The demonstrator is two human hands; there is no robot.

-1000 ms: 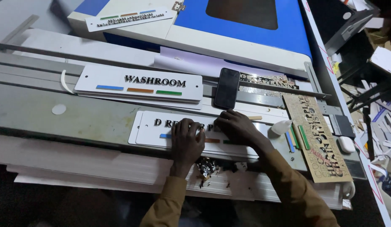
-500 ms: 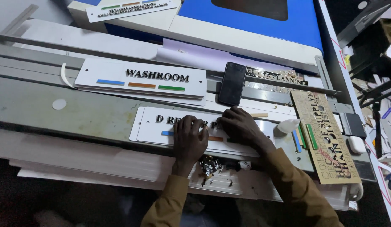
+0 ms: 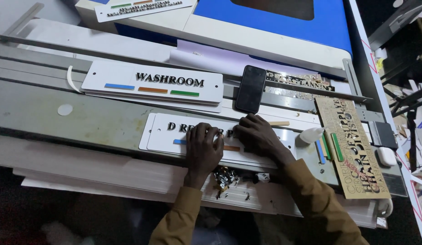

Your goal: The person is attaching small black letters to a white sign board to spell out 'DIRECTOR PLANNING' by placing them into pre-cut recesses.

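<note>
Both hands lie flat on a white sign plate [image 3: 159,131] with raised black letters, which rests on the grey counter [image 3: 84,118]. The left hand [image 3: 203,147] is palm down, fingers side by side and pressed onto the middle of the lettering, covering several letters; it pinches nothing. The right hand [image 3: 261,136], just beside it, also presses down, its fingers slightly spread over the letters. A blue strip [image 3: 179,141] shows at the left hand's outer edge, and an orange strip [image 3: 231,148] lies between the two hands.

Just beyond the right hand's fingertips lies a black phone [image 3: 250,88], face up. Beyond the left hand sits a second white sign [image 3: 152,84] bearing black letters and three coloured bars. Past the right hand's outer side stand a small white glue bottle [image 3: 310,134], loose blue and green strips [image 3: 329,147], and a wooden lettered board [image 3: 356,149]. Near the wrists lies a heap of small dark offcuts [image 3: 225,176].
</note>
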